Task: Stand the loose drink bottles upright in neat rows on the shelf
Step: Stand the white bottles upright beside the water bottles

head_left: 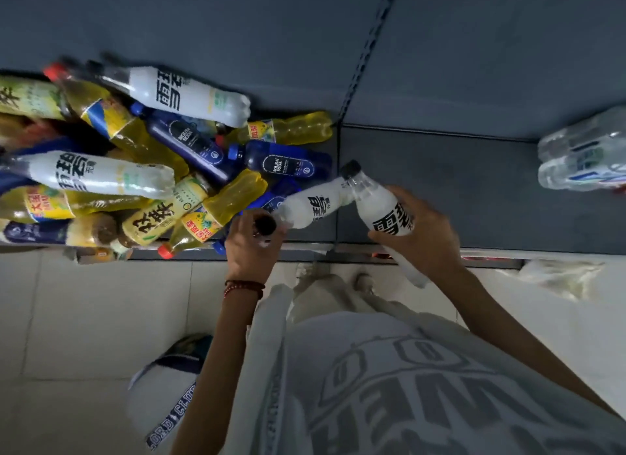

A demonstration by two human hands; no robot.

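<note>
Nearest the lens is a grey printed shirt [406, 387], with both bare forearms reaching out over the shelf edge [305, 246]. Far left on the dark shelf [474, 190], loose bottles lie heaped on their sides: yellow drinks [233, 197], dark blue soda bottles [288, 163] and white-sleeved bottles with black characters [183, 93]. At the heap's right edge, the left hand [252, 248], a red bead bracelet [244, 287] on its wrist, is closed around the dark-capped neck of a white bottle [315, 205] lying tilted, its base pointing right. Just right of it, the right hand [423, 234] is wrapped around a second white bottle [379, 203], held tilted with its black cap up and leftward, near the first bottle's base. Far right, clear water bottles [582, 156] lie well apart from both hands.
</note>
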